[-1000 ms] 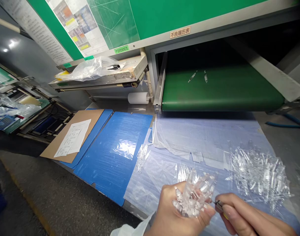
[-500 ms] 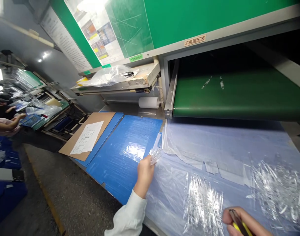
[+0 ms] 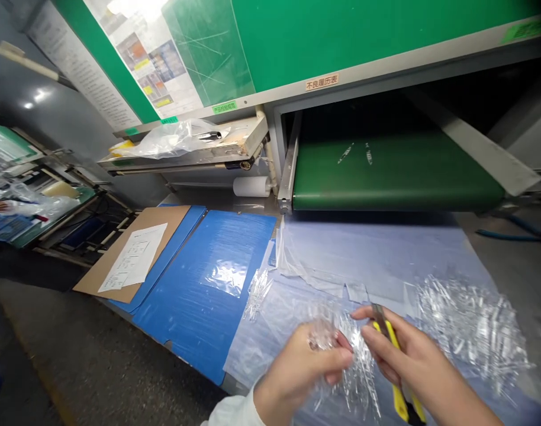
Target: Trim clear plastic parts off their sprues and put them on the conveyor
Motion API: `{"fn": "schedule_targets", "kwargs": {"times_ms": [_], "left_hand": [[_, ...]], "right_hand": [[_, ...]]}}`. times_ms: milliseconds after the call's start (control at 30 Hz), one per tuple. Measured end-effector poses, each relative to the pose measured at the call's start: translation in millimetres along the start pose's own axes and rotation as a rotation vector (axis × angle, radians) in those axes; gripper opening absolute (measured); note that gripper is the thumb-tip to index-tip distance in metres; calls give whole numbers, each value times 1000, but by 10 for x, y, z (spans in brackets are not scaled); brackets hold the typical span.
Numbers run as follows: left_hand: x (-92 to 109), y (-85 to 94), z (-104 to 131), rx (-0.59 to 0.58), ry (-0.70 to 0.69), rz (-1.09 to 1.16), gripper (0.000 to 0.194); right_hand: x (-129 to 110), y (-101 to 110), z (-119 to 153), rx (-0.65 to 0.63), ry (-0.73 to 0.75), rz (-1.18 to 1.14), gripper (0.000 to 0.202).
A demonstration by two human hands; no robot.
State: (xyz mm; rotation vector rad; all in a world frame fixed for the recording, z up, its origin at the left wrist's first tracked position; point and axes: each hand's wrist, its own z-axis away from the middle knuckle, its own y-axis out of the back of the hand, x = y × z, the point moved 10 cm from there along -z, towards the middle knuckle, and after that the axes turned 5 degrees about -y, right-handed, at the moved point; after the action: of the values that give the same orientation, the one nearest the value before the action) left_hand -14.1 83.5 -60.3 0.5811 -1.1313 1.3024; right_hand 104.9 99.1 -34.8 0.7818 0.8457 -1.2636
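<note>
Blue-white sheeting [image 3: 372, 245] lay beneath your hands, a green belt [image 3: 395, 184] beyond; your left hand [image 3: 303, 361] gripped clear pieces [image 3: 321, 332], your right hand [image 3: 408, 352] gripped a yellow-handled tool [image 3: 401, 402].

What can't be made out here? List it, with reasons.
Clear pieces in left hand, head view: their count; blurred, overlapping.
Yellow tool, head view: its middle; right hand covers it.
White sheet, head view: writing too small.
Belt, head view: far end in shadow.

Held clear pieces [image 3: 322, 333] blurred
</note>
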Motion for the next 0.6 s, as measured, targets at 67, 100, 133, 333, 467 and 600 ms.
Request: {"fn": "schedule_targets", "kwargs": {"times_ms": [67, 100, 133, 333, 467, 600], "left_hand": [[-2, -336, 51, -120, 30, 238, 40], [1, -440, 65, -156, 44, 333, 38], [-1, -507, 72, -178, 60, 407, 37], [-58, -581, 92, -160, 182, 634, 39], [-15, -578, 149, -133, 197, 638, 28], [70, -540, 196, -103, 159, 669, 9]], "right_hand": [[-88, -6, -57, -9, 27, 23, 38], [-99, 11, -75, -8, 27, 26, 38], [-93, 30, -87, -15, 22, 22, 40], [16, 170, -98, -38, -36, -99, 50], [-25, 289, -45, 64, -15, -149, 49], [-91, 351, 41, 123, -11, -148, 44]]}}
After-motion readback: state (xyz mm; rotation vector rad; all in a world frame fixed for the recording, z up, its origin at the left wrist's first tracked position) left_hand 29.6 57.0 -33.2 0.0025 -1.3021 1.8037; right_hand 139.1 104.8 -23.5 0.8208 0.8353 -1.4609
